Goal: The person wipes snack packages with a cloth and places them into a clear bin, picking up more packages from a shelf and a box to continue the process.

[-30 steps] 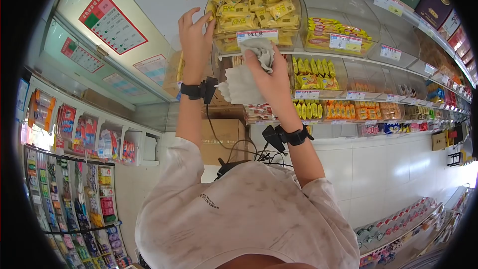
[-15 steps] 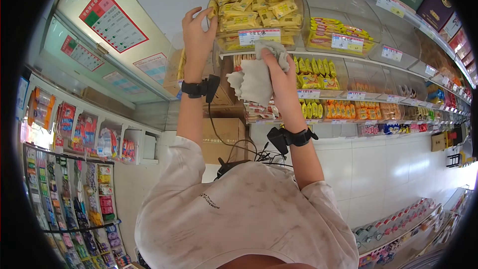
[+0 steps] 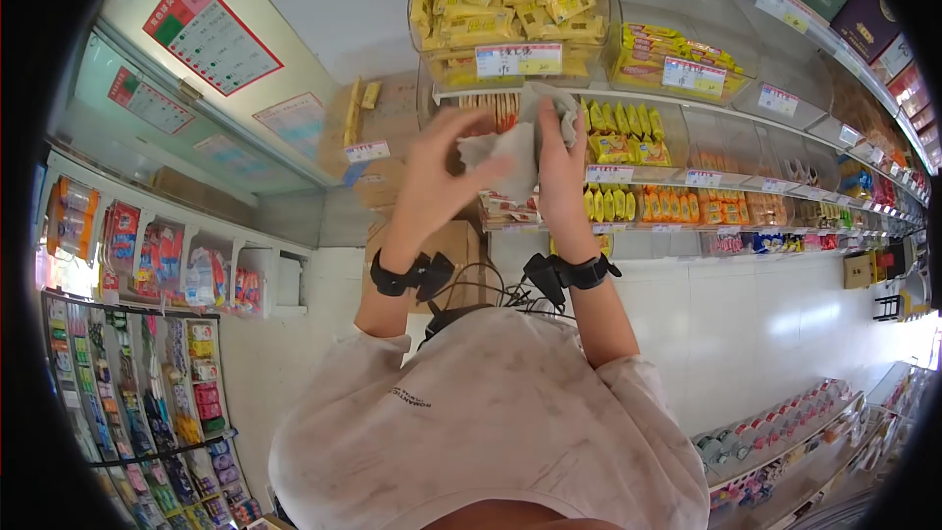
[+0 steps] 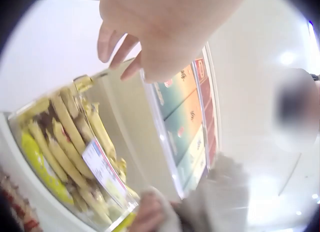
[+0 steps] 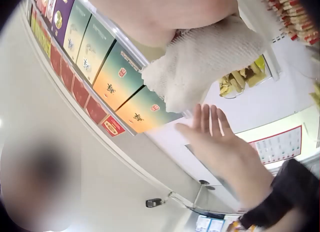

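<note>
In the head view my right hand [image 3: 561, 169] grips a crumpled white cloth [image 3: 510, 145] in front of the shelf, just below a clear bin [image 3: 510, 15] full of yellow snack packets with a price label [image 3: 518, 60]. My left hand [image 3: 444, 175] is held up beside the cloth with its fingers spread, and the fingertips reach its left edge. The right wrist view shows the cloth [image 5: 205, 61] hanging from my right hand [image 5: 165, 14] and the left hand [image 5: 212, 139] flat and straight-fingered below it. The left wrist view shows my left hand [image 4: 150, 31] relaxed, away from the bin [image 4: 65, 142].
Shelves of yellow and orange snack packs [image 3: 677, 206] run off to the right, with another clear bin [image 3: 677, 64] beside the first. A cardboard box [image 3: 446, 250] stands under the shelf. Racks of packaged goods [image 3: 147, 265] line the left, and notices [image 3: 206, 34] hang on a glass wall.
My left hand has let go of the bin's left side and dropped down to the cloth. My right hand and the cloth have sunk slightly below the bin's label.
</note>
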Demonstrator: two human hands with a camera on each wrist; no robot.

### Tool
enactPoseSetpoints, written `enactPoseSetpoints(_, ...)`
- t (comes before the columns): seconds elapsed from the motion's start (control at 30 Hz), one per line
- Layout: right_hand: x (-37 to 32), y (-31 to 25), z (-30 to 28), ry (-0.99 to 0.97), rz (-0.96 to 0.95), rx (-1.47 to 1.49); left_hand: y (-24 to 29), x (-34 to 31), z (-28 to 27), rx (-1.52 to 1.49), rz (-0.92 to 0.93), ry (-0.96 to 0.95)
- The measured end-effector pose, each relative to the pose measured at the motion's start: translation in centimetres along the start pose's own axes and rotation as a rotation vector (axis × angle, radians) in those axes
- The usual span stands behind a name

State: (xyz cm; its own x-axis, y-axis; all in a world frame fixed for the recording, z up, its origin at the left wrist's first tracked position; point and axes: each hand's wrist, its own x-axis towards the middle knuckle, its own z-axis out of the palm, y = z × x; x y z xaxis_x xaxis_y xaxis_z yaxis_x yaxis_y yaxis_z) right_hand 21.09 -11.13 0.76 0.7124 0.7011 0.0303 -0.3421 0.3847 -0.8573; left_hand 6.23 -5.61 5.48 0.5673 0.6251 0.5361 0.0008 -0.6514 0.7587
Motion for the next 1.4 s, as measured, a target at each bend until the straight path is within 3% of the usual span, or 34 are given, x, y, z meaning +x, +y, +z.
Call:
enactPoseSetpoints(0.03,-0.6,0.0,0.3,-0.012,-0.056,-0.054,0.2,-0.8,0.7,-0.022,-0.066,-0.035)
enactPoseSetpoints(0.1,-0.5,1.2,-0.7,-0.06,0.097,0.026,-1.1,-1.9,0.3,0.011,-0.26,-0.07)
enactPoseSetpoints(0.17,-0.4,0.8,-1.7,-0.164,0.179,0.084,-2.8,-3.1,-0.7,-0.087,-0.301,0.061)
enactPoseSetpoints(0.23,-0.3,1.0,-3.0,-0.14,0.176,0.017,-3.4,-3.6,-1.4,-0.171,-0.31,0.162)
enactPoseSetpoints(0.27,-0.1,1.4,-3.8,-0.131,0.175,-0.02,-3.6,-3.8,-2.0,-0.189,-0.375,0.142)
enactPoseSetpoints(0.3,0.0,1.7,-3.8,0.03,0.195,-0.116,-3.6,-3.9,-2.6,-0.205,-0.442,0.123)
enactPoseSetpoints(0.33,-0.2,1.7,-4.4,0.037,0.221,-0.188,-3.8,-4.3,-3.2,-0.22,-0.512,0.104)
enactPoseSetpoints(0.43,-0.3,1.7,-6.9,-0.022,0.347,-0.333,-5.4,-5.3,-3.8,-0.249,-0.47,0.04)
enactPoseSetpoints(0.5,-1.0,2.7,-8.5,-0.11,0.308,-0.071,-5.9,-5.7,-3.1,-0.352,-0.492,0.082)
enactPoseSetpoints(0.57,-1.5,2.7,-8.4,-0.099,0.431,0.521,-6.0,-5.6,-1.7,-0.479,-0.511,0.202)
enactPoseSetpoints(0.67,-3.5,4.0,-8.6,-0.217,0.832,0.761,-6.0,-5.9,1.1,-0.681,-0.52,0.3)
enactPoseSetpoints(0.77,-5.0,5.5,-8.4,-0.321,0.964,0.846,-5.5,-6.2,3.6,-0.71,-0.515,0.222)
enactPoseSetpoints(0.87,-4.3,6.6,-8.7,-0.17,0.762,0.801,-4.5,-6.4,4.1,-0.743,-0.611,0.138)
enactPoseSetpoints(0.97,-3.6,5.3,-8.9,-0.112,0.695,0.766,-4.0,-6.1,3.8,-0.627,-0.681,0.144)
enactPoseSetpoints(1.07,-3.3,4.3,-8.7,-0.011,0.761,0.762,-4.7,-6.3,3.6,-0.645,-0.714,0.168)
enactPoseSetpoints(1.17,-3.6,5.3,-8.9,-0.087,0.362,0.272,-8.1,-8.0,4.1,-0.18,-0.622,0.228)
enactPoseSetpoints(1.23,-3.9,5.3,-8.1,-0.218,0.132,-0.305,-10.2,-8.9,3.7,-0.46,-0.798,0.146)
enactPoseSetpoints(1.27,-4.2,5.4,-7.4,-0.275,0.007,-0.59,-11.0,-9.1,3.6,-0.742,-0.841,0.104)
enactPoseSetpoints(1.33,-5.5,5.1,-5.2,-0.414,-0.175,-0.623,-12.0,-9.3,3.4,-1.419,-0.911,0.029)
enactPoseSetpoints(1.4,-5.9,4.9,-4.0,-0.582,-0.298,-0.7,-11.4,-10.2,3.4,-1.473,-0.767,0.087)
